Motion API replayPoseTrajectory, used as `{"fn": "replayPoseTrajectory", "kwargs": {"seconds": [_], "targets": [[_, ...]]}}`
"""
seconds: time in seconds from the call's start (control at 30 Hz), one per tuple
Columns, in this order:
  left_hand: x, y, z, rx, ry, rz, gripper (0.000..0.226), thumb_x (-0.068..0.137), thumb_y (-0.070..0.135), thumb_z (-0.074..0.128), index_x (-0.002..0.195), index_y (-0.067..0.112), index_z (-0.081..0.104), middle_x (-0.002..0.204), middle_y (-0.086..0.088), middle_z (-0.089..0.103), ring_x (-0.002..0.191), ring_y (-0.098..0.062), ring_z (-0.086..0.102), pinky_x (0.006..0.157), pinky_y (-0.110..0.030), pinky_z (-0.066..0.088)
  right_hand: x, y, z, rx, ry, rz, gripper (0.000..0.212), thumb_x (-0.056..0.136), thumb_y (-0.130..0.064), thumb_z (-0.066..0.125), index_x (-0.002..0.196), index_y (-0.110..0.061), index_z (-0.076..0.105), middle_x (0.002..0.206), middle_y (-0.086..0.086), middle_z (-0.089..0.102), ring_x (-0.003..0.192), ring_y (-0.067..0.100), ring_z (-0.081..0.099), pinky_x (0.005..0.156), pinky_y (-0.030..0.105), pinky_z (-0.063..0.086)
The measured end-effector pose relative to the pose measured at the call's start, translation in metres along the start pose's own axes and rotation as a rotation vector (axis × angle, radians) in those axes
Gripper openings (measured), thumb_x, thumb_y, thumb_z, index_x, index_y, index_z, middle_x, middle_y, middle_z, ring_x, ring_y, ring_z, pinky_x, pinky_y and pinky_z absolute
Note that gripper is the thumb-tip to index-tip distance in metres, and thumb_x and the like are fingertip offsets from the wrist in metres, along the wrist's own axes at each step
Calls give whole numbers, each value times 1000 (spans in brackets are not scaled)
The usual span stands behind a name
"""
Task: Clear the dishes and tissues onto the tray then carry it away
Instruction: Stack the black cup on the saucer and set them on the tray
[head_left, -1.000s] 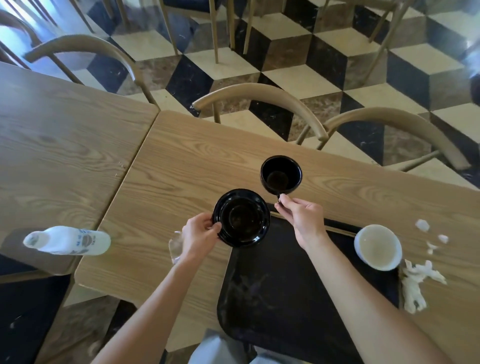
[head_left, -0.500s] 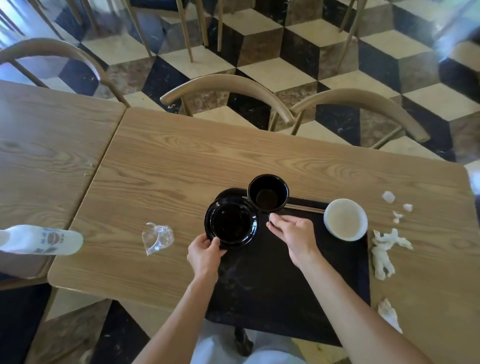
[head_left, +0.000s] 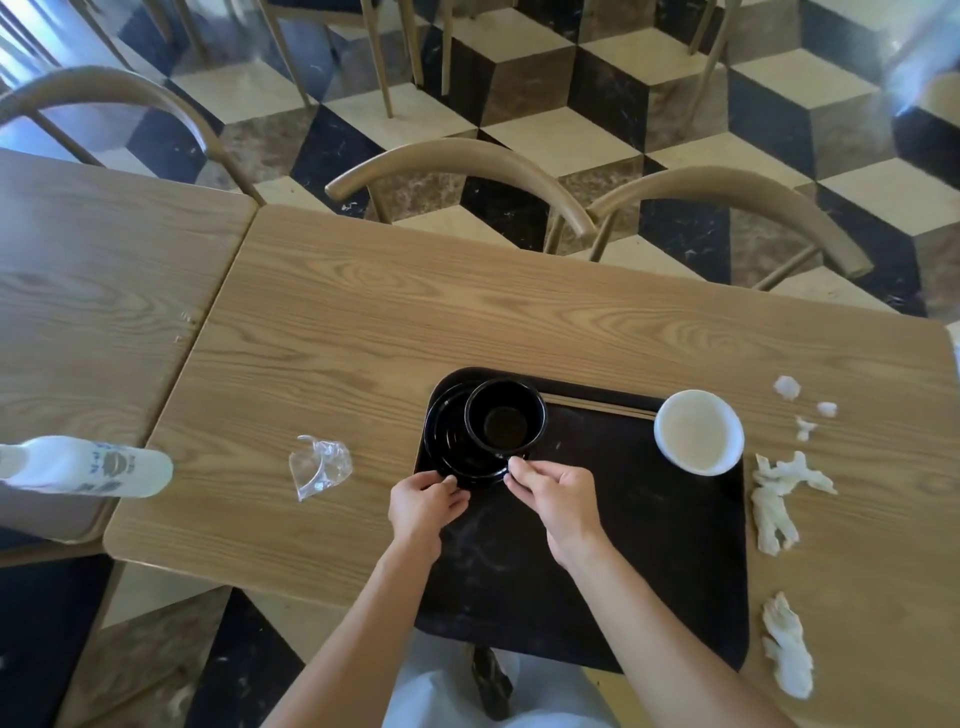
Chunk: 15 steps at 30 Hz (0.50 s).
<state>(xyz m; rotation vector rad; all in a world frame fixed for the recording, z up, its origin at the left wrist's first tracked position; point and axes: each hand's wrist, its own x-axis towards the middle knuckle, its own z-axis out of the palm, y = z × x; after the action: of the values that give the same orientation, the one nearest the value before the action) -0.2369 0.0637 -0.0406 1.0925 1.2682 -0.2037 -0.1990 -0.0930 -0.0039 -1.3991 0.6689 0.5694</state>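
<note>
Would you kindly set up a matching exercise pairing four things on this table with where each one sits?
Things:
1. black bowl
2. white bowl
3. clear plastic wrapper
4. crumpled tissues

Places:
A. on the bare table, left of the tray
B. at the tray's far right corner
C. on the black plate
D. on the bare table, right of the tray

Pairs: 1-C, 2-B, 3-A, 4-D

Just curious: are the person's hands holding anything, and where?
Left hand pinches the round black plate's near rim; right hand touches the black bowl's near edge. Both rest on the black tray.
</note>
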Motion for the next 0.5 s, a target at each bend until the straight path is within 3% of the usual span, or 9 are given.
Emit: {"fn": "replayPoseTrajectory", "kwargs": {"seconds": [0.3, 0.5], "targets": [[4, 8, -5, -38, -67, -94, 27, 90, -3, 69, 115, -3, 61, 94, -23, 75, 82, -30, 78, 84, -40, 62, -10, 22, 27, 48, 52, 40, 8, 87, -12, 75, 94, -9, 80, 85, 5, 79, 87, 17, 77, 90, 36, 58], [9, 13, -8, 14, -87, -89, 18, 89, -3, 70, 104, 1, 62, 92, -23, 75, 82, -29, 78, 83, -41, 62, -7, 27, 41, 46, 75, 44, 13, 87, -16, 76, 96, -8, 80, 86, 5, 79, 90, 16, 76, 90, 35, 58]]}}
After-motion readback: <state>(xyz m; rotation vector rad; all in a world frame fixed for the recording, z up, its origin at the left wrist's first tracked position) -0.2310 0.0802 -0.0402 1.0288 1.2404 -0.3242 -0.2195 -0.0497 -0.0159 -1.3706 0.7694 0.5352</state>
